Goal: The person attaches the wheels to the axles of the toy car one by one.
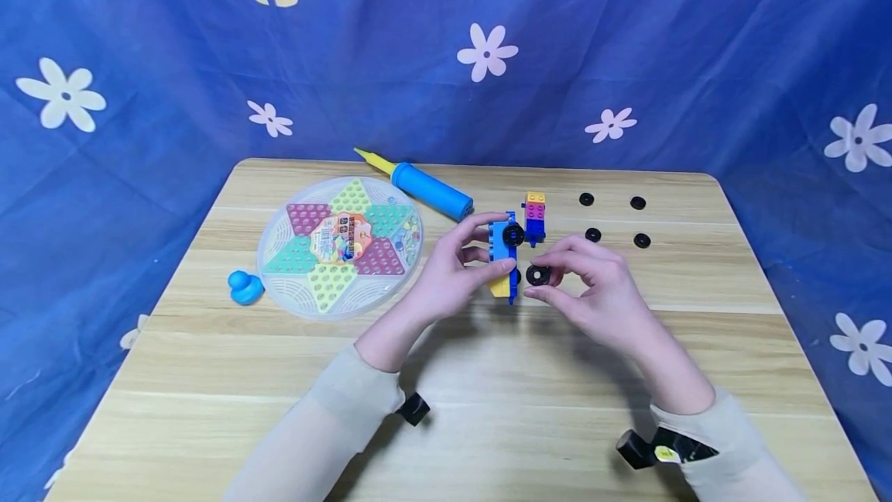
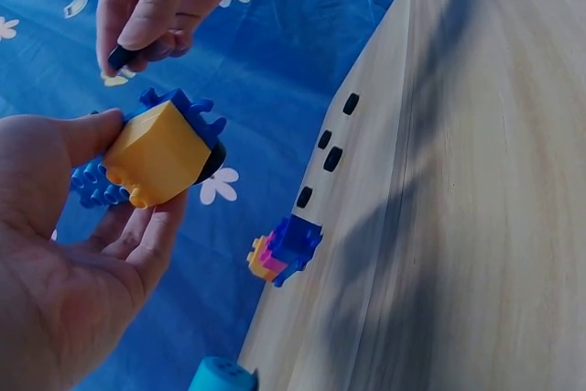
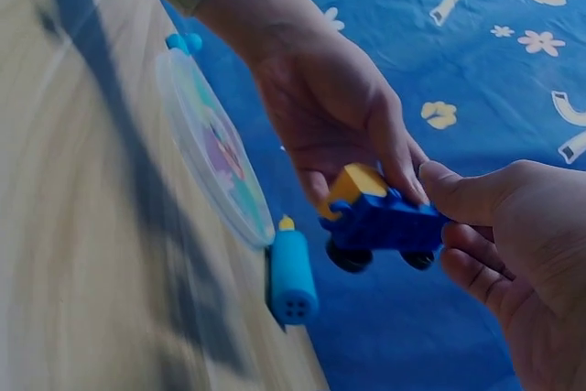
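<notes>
My left hand (image 1: 449, 273) grips a toy block car (image 1: 499, 242), tipped on its side above the table. It has light blue and yellow blocks on a dark blue base. A black wheel (image 1: 513, 235) sits on the side of that base, and the right wrist view shows two wheels (image 3: 350, 255) along one side. Between the thumb and fingers of my right hand (image 1: 602, 289) is a loose black wheel (image 1: 538, 275), held just right of the base with a small gap. The left wrist view shows this pinched wheel (image 2: 120, 59) edge-on; in the right wrist view the fingers hide it.
Beyond the hands stands a second block piece (image 1: 534, 215) in orange, pink and blue. Several black wheels (image 1: 592, 235) lie at the back right. On the left are a round Chinese checkers board (image 1: 279, 293), a blue hand pump (image 1: 432, 190) and a blue toy duck (image 1: 245, 288).
</notes>
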The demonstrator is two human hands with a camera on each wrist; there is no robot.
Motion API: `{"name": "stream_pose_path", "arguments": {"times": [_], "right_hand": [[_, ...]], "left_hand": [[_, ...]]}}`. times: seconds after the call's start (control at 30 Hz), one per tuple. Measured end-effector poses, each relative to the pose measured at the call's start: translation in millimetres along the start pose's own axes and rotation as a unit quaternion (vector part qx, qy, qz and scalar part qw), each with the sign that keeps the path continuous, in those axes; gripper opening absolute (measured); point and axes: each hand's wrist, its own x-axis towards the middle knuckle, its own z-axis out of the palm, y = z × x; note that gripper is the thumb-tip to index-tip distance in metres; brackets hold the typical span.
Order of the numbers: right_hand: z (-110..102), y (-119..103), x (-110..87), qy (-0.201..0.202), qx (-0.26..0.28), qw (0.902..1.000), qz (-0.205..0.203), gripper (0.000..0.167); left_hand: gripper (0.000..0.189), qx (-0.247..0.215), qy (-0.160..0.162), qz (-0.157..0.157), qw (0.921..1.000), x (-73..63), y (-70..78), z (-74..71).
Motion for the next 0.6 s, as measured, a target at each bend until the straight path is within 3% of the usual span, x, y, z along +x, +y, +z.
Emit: {"name": "stream_pose_path", "arguments": {"times": [0.3,0.6], "right_hand": [[18.6,-3.3,0.5,-0.012,0.028,0.9995,0.003,0.031],[28.8,-3.4,-0.8,0.013,0.022,0.9993,0.029,0.025]], "left_hand": [[0.056,-0.017,-0.002,-0.009,0.9998,0.7,0.8,0.5],[0.052,-0.035,0.021,-0.019,0.999,-1.3,1.6,3.1]]}}
